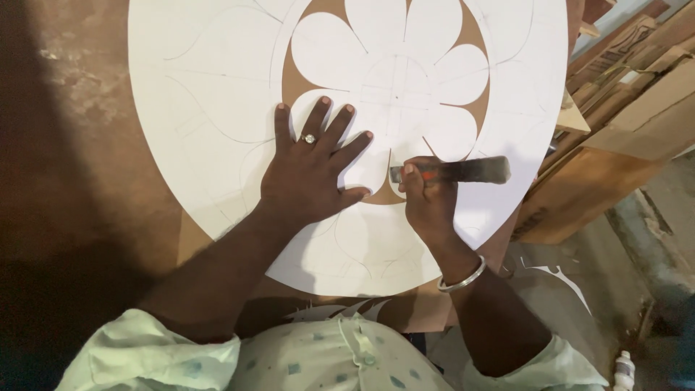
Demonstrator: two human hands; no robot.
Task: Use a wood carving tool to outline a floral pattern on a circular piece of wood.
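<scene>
A large round white sheet lies on a brown board, with pencil lines and a flower shape cut into its middle so brown shows between the petals. My left hand, wearing a ring, presses flat on the sheet with fingers spread, just left of the lower petals. My right hand, with a metal bangle on the wrist, grips a cutting knife with a dark handle lying sideways. Its blade end touches the sheet at a brown cut-out below the flower's centre.
The brown board extends left and below the sheet. Stacked wooden boards and cardboard pieces lean at the right. White offcut scraps lie on the floor by my right arm, and a small white bottle stands at the bottom right.
</scene>
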